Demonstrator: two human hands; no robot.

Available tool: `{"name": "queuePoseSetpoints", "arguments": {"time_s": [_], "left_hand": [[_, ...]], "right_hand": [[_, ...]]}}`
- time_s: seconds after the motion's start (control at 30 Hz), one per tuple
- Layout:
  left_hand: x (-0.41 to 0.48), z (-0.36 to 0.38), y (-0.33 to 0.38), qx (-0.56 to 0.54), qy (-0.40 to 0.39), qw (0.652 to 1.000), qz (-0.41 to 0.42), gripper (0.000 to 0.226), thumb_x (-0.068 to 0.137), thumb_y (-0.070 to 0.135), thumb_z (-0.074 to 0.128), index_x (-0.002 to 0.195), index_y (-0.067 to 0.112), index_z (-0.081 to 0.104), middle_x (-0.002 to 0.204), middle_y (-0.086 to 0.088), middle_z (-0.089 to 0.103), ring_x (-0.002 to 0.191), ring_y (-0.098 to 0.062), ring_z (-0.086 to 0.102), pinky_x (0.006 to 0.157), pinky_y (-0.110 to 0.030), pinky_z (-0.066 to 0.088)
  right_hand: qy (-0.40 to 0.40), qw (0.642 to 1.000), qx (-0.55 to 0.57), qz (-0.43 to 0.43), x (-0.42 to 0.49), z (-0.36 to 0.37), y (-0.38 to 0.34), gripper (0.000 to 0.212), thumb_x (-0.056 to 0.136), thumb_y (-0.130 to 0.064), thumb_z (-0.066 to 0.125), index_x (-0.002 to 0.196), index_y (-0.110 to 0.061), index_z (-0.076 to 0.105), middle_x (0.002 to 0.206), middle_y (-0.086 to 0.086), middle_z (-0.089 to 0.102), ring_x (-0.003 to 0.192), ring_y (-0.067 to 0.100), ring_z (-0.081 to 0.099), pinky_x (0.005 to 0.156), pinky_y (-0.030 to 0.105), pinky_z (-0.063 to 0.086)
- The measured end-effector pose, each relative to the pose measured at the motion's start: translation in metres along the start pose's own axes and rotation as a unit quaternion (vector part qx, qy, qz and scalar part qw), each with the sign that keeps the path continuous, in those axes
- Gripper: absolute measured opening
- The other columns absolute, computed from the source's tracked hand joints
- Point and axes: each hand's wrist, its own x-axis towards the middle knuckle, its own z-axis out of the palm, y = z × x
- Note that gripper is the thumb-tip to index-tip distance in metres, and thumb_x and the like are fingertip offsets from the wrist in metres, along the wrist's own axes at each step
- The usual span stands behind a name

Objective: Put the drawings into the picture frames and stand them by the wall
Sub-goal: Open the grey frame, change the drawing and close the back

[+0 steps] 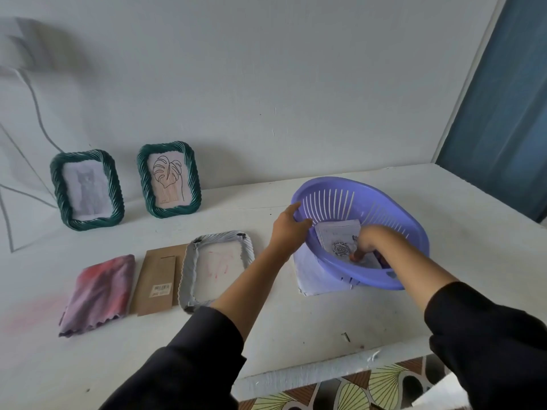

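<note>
The bench (296,335) is open along its front edge and across the far right corner behind the purple basket (384,208), and a bare strip runs between the two green frames (85,189) standing at the back edge and the row lying nearer the front. That row, namely folded cloth (97,291), brown backing board (157,282) and face-down white frame (217,270), blocks the left middle with almost no gaps. The tilted basket, with paper (313,276) under it, obstructs the right middle.
</note>
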Motion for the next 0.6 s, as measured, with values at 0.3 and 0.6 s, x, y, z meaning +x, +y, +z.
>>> {"name": "queuePoseSetpoints", "arguments": {"time_s": [0.3, 0.6], "left_hand": [[-0.001, -0.003, 0.002, -0.038, -0.012, 0.999, -0.004, 0.056, 0.091, 0.012, 0.056, 0.144, 0.016, 0.035, 0.129, -0.018, 0.054, 0.098, -0.024, 0.059, 0.088, -0.035, 0.053], [-0.008, -0.008, 0.007, -0.007, 0.025, 1.0, 0.008, 0.053, 0.09, 0.026, 0.059, 0.14, 0.016, 0.043, 0.138, -0.012, 0.05, 0.125, -0.027, 0.05, 0.1, -0.035, 0.043]], "right_hand": [[0.133, 0.99, 0.033, 0.033, -0.002, -0.003, 0.004, 0.046, 0.087, -0.001, 0.054, 0.132, -0.003, 0.043, 0.115, 0.015, 0.061, 0.087, 0.03, 0.057, 0.067, 0.031, 0.043], [0.239, 0.962, 0.131, -0.031, -0.02, -0.015, 0.012, 0.019, 0.082, -0.008, 0.055, 0.1, -0.001, 0.058, 0.107, 0.019, 0.062, 0.092, 0.032, 0.058, 0.068, 0.03, 0.043]]}}
